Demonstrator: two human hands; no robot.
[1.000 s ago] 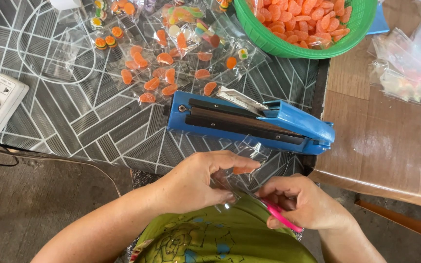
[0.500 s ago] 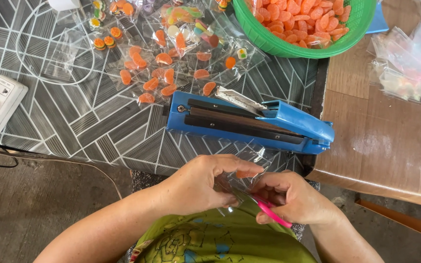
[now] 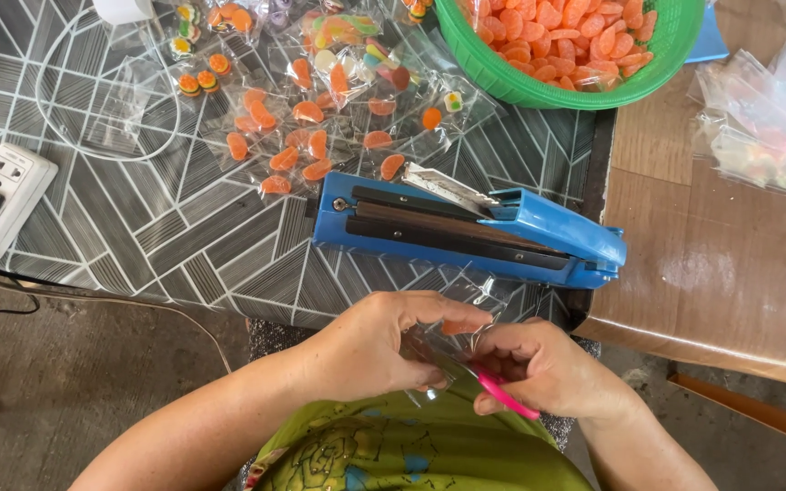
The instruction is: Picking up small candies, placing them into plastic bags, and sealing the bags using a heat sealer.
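My left hand (image 3: 384,345) and my right hand (image 3: 543,364) meet close to my body, below the table's front edge. Both pinch a small clear plastic bag (image 3: 452,341) with an orange candy piece inside. My right hand also grips a pink tool (image 3: 507,395), which pokes out under the fingers. Just beyond the hands lies a blue heat sealer (image 3: 475,232) with its arm down, on the patterned table (image 3: 184,236).
Several clear bags of orange candies (image 3: 311,145) are scattered behind the sealer. A green basket (image 3: 502,82) of orange candies stands at the back. A white power strip (image 3: 2,195) sits at the left edge. More clear bags (image 3: 766,118) pile up on the wooden table at right.
My right hand has moved left toward the left hand, and both now close on the clear bag. The sealer and the candies have not moved.
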